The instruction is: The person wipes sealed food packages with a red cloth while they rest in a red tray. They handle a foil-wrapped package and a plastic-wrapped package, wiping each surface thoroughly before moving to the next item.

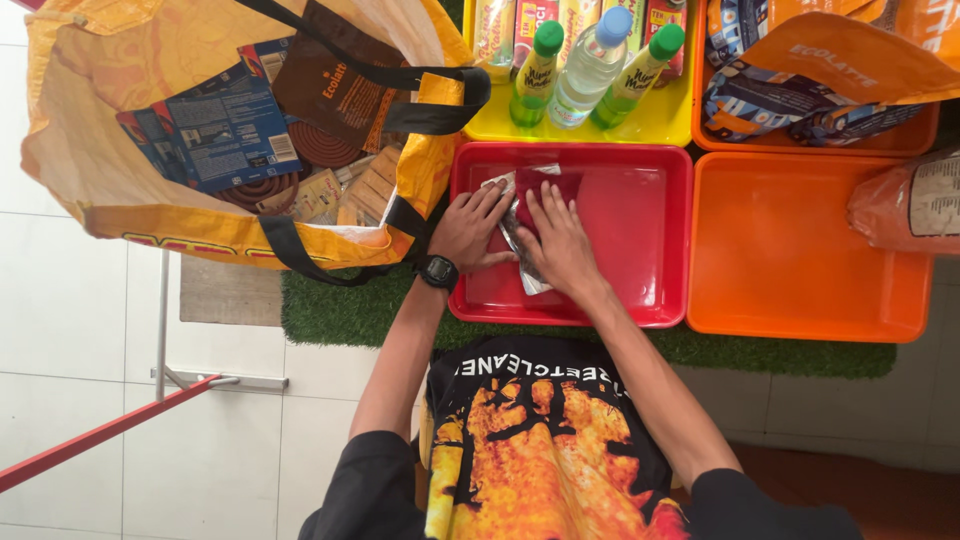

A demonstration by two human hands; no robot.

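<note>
Shopping bag: a large yellow woven plastic bag with black straps (150,215) fills the ten o'clock part of the view, mouth open, holding blue printed cartons, a brown pouch, dark spiral coils and flat tan packets.
Mat: a strip of green artificial grass (340,310) lies under the trays, showing along their six o'clock edge.
Orange tray: a shallow square orange plastic tray (800,290) sits at three o'clock, touching the red tray's side; an orange wrapped packet (905,205) overhangs its far right rim.
Red tray: a shallow square red plastic tray (640,240) sits at the centre, just beside the bag.
Upper trays: a yellow plastic tray (655,125) at twelve o'clock holds two green-capped bottles, one clear blue-capped bottle (585,70) between them, and upright packets; an orange tray at one o'clock holds orange and blue pouches (830,65).
Foil packet: a flat dark red and silver foil packet (535,215) lies on the red tray's floor toward its nine o'clock side.
Left hand (470,230): flat, fingers apart, palm down, pressing the packet's nine o'clock edge; a black wristwatch (437,271) is on the wrist.
Right hand (558,240): flat, fingers spread, resting on top of the packet, not clamped around it.
</note>
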